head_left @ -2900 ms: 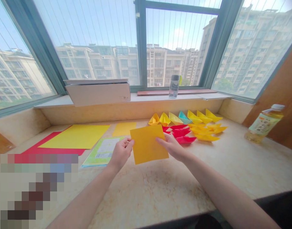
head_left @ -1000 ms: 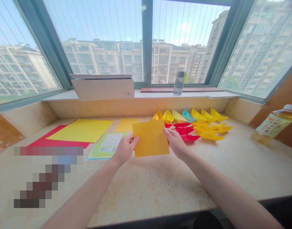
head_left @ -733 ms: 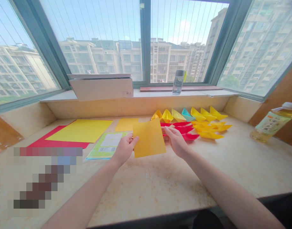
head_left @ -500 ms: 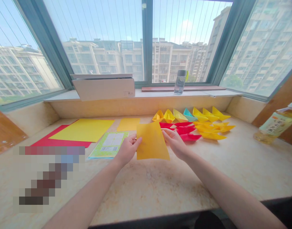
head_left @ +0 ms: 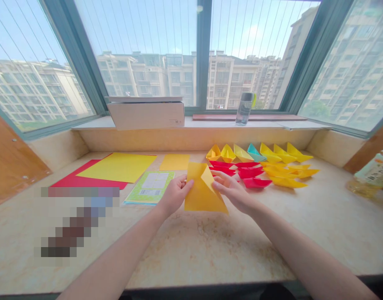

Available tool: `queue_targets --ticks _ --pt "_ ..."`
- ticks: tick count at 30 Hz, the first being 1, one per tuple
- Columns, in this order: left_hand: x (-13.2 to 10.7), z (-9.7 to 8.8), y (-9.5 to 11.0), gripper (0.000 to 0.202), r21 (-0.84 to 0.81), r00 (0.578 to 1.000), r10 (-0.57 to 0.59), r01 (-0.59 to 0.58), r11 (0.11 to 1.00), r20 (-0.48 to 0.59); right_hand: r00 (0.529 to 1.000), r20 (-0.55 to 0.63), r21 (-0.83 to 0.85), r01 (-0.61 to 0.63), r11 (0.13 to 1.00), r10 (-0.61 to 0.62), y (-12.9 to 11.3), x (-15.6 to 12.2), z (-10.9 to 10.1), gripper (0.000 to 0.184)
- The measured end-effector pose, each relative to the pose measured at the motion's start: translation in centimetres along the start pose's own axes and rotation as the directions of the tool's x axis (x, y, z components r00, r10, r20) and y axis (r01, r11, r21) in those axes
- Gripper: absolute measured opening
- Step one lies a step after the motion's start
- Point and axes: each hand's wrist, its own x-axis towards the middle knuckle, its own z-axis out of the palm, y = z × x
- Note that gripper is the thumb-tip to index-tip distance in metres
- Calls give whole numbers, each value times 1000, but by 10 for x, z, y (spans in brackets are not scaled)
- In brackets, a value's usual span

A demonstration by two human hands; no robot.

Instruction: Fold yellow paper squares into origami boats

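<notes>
A partly folded orange paper sheet (head_left: pixel 204 191) hangs above the counter (head_left: pixel 210 250), pinched by the left hand (head_left: pixel 175 195), its fingertips hidden behind it, and the right hand (head_left: pixel 232 191). Red paper boats (head_left: pixel 253 173) lie just beyond; a pixelated patch (head_left: pixel 75 221) hides the near left.

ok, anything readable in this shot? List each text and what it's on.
Nothing can be read word for word.
Green-edged printed sheet: barcode and small print, too small to read.
Plastic drink bottle: label characters, blurred and cut off by the frame edge.
White cardboard box: small print at lower right corner, too small to read.
</notes>
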Motion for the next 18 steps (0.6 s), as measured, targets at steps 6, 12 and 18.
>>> queue_targets --ticks 6,12,18 --pt "1 -1 0 47 -30 994 -27 24 999 -102 999 -16 4 -37 999 37 4 -2 -3 51" --pt "2 -4 -3 43 1 992 -28 29 1000 -126 996 -73 85 -35 996 42 13 0 -5 43" --pt "2 -5 0 28 201 957 99 -45 979 -271 990 -103 203 -74 976 96 7 2 -2 48"
